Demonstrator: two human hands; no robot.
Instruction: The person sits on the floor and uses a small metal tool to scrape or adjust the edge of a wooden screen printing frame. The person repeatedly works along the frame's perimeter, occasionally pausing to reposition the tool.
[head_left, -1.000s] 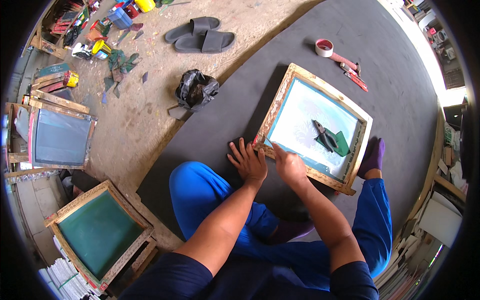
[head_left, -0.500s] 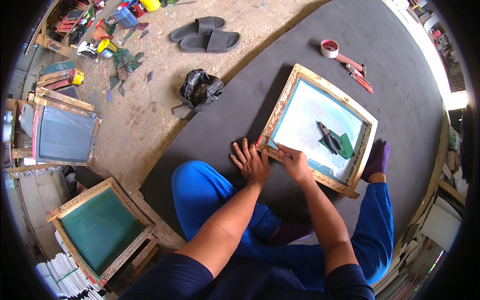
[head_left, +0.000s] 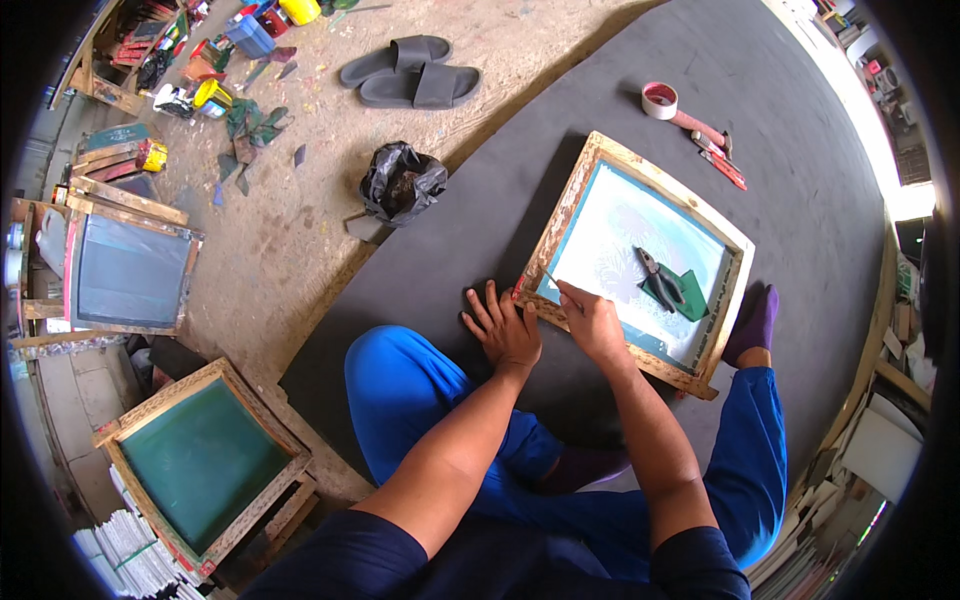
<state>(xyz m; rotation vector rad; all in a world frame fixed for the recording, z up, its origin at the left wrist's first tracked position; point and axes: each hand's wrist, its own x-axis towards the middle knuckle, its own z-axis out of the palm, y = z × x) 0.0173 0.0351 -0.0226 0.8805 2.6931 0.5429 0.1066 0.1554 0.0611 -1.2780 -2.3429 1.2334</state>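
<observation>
Slants the thin tool (head_left: 550, 275), pinched in the right hand (head_left: 597, 325), a little farther up the inside corner of the wooden frame (head_left: 566, 207) than half a second ago, while keeping the left hand (head_left: 505, 335) in much the same place. Sits with blue trousers (head_left: 405, 390) folded at the left knee and stretched out on the right. Angles the left forearm (head_left: 455, 440) up and rightward, the right forearm (head_left: 650, 410) up and leftward, so that both wrists come near each other. Spreads the left hand palm down on the black platform (head_left: 800, 200), fingers fanned wide, nothing visible in hold, thumb just beside the near left corner of the wood; impossible to tell whether touching. Curls the right hand above the near rail, thumb and forefinger closed together on the tool, knuckles up. Inside the rails, white and blue mesh (head_left: 612, 215), with pliers (head_left: 658, 277) partly over a green scrap (head_left: 692, 295). By the far right side, a purple sock (head_left: 757, 325). Beyond the far rail, a tape roll (head_left: 664, 112), a hammer (head_left: 697, 126) and a red cutter (head_left: 722, 168). Off to the left, a black bag (head_left: 400, 190); farther, sandals (head_left: 420, 85) on the floor (head_left: 290, 240).
</observation>
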